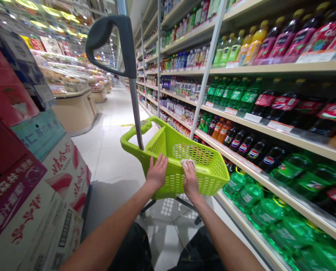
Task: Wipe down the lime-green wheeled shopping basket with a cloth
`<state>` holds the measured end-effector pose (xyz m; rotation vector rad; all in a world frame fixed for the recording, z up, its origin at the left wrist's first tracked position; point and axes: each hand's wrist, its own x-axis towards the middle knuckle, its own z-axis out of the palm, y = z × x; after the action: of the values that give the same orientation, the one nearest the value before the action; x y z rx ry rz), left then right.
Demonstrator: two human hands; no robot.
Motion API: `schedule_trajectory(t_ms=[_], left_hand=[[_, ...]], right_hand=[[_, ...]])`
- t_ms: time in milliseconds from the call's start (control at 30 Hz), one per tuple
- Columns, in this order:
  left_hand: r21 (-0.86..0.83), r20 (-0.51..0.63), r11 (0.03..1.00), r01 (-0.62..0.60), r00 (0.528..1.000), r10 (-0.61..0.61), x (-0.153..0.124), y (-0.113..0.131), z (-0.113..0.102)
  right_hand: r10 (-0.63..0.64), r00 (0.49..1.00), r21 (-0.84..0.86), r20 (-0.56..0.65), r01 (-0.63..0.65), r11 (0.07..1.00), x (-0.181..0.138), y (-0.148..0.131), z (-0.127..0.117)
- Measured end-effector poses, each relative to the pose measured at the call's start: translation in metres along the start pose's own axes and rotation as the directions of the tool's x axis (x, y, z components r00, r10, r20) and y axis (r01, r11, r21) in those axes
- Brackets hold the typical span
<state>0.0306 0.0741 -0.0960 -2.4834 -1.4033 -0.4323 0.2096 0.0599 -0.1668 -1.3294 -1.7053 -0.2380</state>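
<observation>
In front of me stands a lime-green plastic shopping cart (213,180) with perforated walls and a tall metal pole topped by a dark grey handle (130,49). My left hand (157,171) lies on the near side of the cart by the inner divider, its fingers stretched out and holding nothing. Further right along the same rim, my right hand (191,182) presses a crumpled white cloth (188,163) against the edge. Part of the cloth is hidden under the fingers. No goods show inside the basket.
Shelves of bottled drinks (241,94) run along the right, close to the cart. Stacked cartons (61,162) rise at the left. Beyond the cart, a tiled aisle (111,131) leads past a rounded display counter (72,109). The cart's wheels (197,219) rest on the floor.
</observation>
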Motion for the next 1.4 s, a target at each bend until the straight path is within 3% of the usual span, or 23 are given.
schedule_trajectory(t_ms=[100, 200, 267, 467, 533, 600, 733, 833, 933, 1000, 1067, 1200, 1300, 1400], left_hand=[[0.026, -0.037, 0.999, 0.027, 0.999, -0.026, -0.003, -0.011, -0.005], [0.050, -0.086, 0.996, 0.074, 0.994, -0.070, -0.006, -0.022, -0.008], [0.049, -0.100, 0.997, 0.058, 0.994, -0.053, -0.007, -0.023, -0.006], [0.036, -0.165, 0.999, 0.000, 0.986, 0.006, -0.005, -0.014, -0.001], [0.035, -0.182, 0.999, -0.013, 0.983, 0.019, -0.006, -0.018, -0.002], [0.029, -0.207, 0.999, 0.012, 0.978, -0.006, -0.009, -0.025, -0.005], [-0.035, -0.229, 0.999, 0.038, 0.972, -0.045, -0.014, -0.032, -0.009], [-0.172, -0.211, 0.984, 0.037, 0.975, -0.074, -0.012, -0.020, -0.012], [-0.420, -0.160, 0.907, -0.034, 0.986, -0.038, -0.004, 0.000, -0.012], [-0.614, -0.133, 0.787, -0.049, 0.990, -0.042, 0.002, 0.011, -0.010], [-0.761, -0.113, 0.649, -0.008, 0.986, -0.121, 0.009, 0.017, -0.009], [-0.872, -0.129, 0.489, 0.003, 0.963, -0.235, 0.020, 0.022, -0.011], [-0.874, -0.192, 0.482, -0.055, 0.951, -0.240, 0.024, 0.029, -0.015], [-0.790, -0.274, 0.608, -0.084, 0.935, -0.226, 0.030, 0.033, -0.012]], right_hand=[[-0.040, 0.999, 0.006, 0.013, 0.040, 0.999, 0.000, 0.013, -0.007], [0.016, 0.998, -0.050, -0.065, -0.019, 0.999, -0.007, 0.043, -0.027], [0.051, 0.993, -0.069, -0.108, -0.059, 0.996, -0.007, 0.046, -0.030], [-0.071, 0.997, 0.026, 0.024, 0.070, 0.997, 0.013, -0.031, 0.007], [-0.100, 0.994, 0.040, 0.046, 0.098, 0.994, 0.014, -0.039, 0.010], [-0.092, 0.995, 0.035, 0.039, 0.091, 0.995, 0.009, -0.027, 0.004], [0.060, 0.998, 0.047, -0.029, -0.059, 0.997, 0.000, 0.009, -0.013], [0.237, 0.971, 0.204, -0.011, -0.230, 0.952, 0.012, -0.005, -0.012], [0.397, 0.907, 0.510, 0.139, -0.409, 0.757, 0.034, -0.049, -0.009], [0.449, 0.850, 0.707, 0.274, -0.495, 0.506, 0.047, -0.076, -0.012], [0.461, 0.816, 0.810, 0.350, -0.511, 0.289, 0.054, -0.093, -0.017], [0.490, 0.790, 0.853, 0.368, -0.497, 0.161, 0.059, -0.098, -0.028], [0.483, 0.781, 0.888, 0.397, -0.460, 0.013, 0.064, -0.097, -0.034], [0.406, 0.781, 0.879, 0.475, -0.443, -0.176, 0.071, -0.099, -0.039]])
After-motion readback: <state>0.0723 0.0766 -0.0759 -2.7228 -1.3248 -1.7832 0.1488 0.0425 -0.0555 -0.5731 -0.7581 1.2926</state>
